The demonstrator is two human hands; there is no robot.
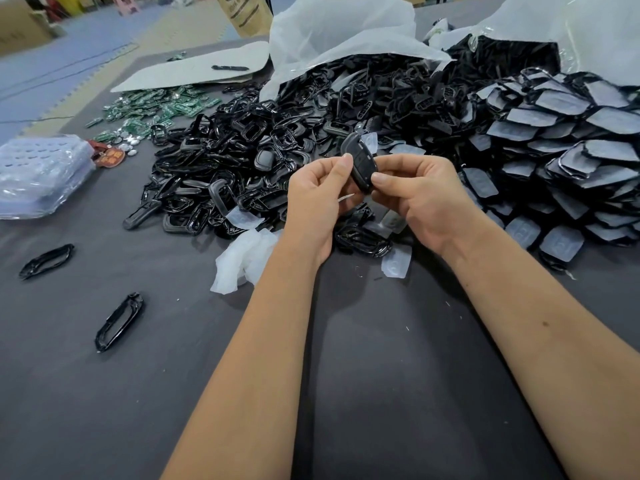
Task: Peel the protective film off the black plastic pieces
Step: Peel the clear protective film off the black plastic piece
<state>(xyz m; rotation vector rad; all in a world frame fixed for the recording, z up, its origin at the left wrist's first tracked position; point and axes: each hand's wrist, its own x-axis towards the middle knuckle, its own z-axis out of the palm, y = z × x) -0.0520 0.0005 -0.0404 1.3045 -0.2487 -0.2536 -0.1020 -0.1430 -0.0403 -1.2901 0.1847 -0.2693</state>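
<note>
I hold one black plastic piece [359, 164], shaped like a key-fob shell, upright above the table. My right hand [420, 199] pinches its right edge between thumb and fingers. My left hand [317, 199] pinches its left edge with curled fingers. A thin sliver of clear film [346, 198] sticks out below my left thumb. A large heap of black plastic frames [242, 161] lies behind my hands. To the right is a pile of flat black pieces with greyish film on them [561, 161].
Peeled clear film bits [242, 258] lie near my left wrist. Two black frames [119, 322] [46, 261] lie apart at the left. Green circuit boards [156, 109], a plastic bag of trays [38, 174] and white bags [339, 32] sit at the back on the grey table [381, 375].
</note>
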